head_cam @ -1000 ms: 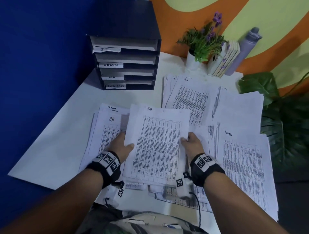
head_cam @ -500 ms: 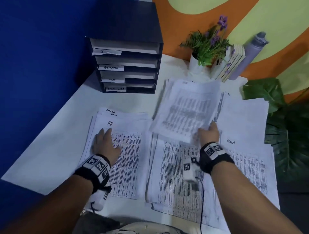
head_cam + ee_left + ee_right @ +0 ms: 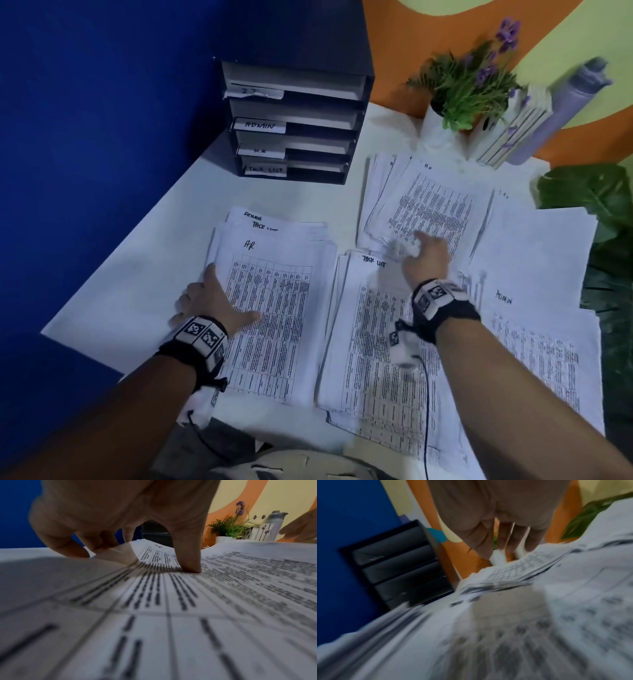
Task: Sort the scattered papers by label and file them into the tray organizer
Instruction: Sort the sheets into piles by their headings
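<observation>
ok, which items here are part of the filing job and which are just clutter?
Job:
- tray organizer
- HR stack, under the left hand
- Task List stack
- far stack, right hand over its near edge
- Admin sheet

Clutter:
- lavender plant
- books
- bottle
- leafy plant

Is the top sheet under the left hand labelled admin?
No, the sheet under the left hand reads HR at its top; an admin label shows only on a sheet beneath it.
</observation>
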Action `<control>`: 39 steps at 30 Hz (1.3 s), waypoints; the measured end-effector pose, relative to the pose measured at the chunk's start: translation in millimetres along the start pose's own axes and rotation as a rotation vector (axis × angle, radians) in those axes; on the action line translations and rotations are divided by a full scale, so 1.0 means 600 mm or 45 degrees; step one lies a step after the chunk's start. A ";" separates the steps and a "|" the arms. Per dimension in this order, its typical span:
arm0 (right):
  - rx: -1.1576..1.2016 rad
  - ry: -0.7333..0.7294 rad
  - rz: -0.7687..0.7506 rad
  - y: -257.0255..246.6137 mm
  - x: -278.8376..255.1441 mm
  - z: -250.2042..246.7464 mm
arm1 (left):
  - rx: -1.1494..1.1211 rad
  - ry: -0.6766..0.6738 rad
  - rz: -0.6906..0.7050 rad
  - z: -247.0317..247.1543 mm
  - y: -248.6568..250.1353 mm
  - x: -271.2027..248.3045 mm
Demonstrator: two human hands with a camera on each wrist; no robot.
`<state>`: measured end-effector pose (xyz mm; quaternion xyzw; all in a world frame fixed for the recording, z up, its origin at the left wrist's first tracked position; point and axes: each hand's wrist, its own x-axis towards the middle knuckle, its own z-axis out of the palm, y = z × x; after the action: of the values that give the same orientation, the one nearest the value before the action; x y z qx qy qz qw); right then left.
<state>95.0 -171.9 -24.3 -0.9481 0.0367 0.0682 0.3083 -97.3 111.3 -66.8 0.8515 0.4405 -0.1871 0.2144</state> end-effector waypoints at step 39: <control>0.343 -0.638 0.348 0.038 -0.216 0.060 | -0.857 -0.016 0.230 -0.008 -0.018 -0.029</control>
<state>-39.6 -165.7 -46.8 -0.8387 0.0956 0.3350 0.4186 -114.9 108.1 -56.1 0.7674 0.3991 -0.0169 0.5015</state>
